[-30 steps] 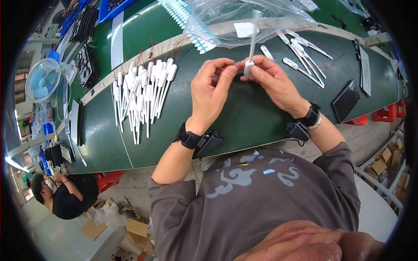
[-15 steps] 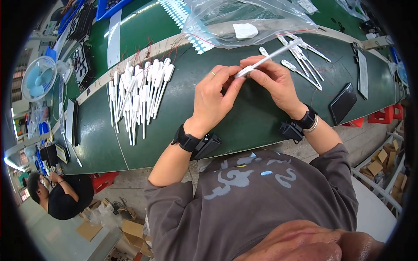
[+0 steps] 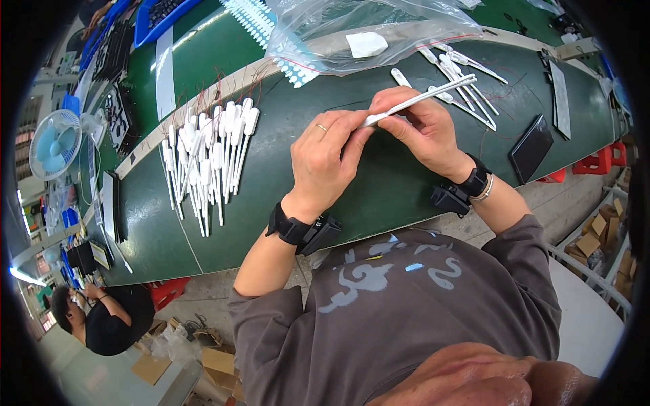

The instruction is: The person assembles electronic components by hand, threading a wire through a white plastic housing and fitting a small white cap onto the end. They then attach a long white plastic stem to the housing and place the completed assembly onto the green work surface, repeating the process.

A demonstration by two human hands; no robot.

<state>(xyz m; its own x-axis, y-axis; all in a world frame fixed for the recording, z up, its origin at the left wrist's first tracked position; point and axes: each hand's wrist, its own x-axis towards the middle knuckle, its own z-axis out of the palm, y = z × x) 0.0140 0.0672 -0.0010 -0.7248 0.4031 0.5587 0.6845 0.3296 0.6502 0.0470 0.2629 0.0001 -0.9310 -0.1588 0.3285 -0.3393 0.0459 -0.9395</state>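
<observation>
Both hands meet over the bench, pinching a slim white plastic stick (image 3: 433,90) between thumbs and fingers. My left hand (image 3: 328,155) is closed on its near end, which the fingertips mostly hide. My right hand (image 3: 423,128) grips it further along, and the thin shaft slants up to the right past the fingers. The far tip looks split into two parallel strips. Left of my hands lies a pile of similar white sticks (image 3: 215,152) with thick, rounded ends and thin shafts. Several more white sticks (image 3: 467,91) lie loose beyond my right hand.
A clear plastic bag (image 3: 420,27) and a sheet of white-blue stickers (image 3: 254,30) lie at the back. Thin red wires trail behind the pile. A black phone-like slab (image 3: 531,149) rests at right. Far left are a fan (image 3: 55,144) and a seated person (image 3: 112,314).
The stick has tipped lower, its far end now pointing more to the right. Both hands keep hold of it. The whole view has shifted slightly.
</observation>
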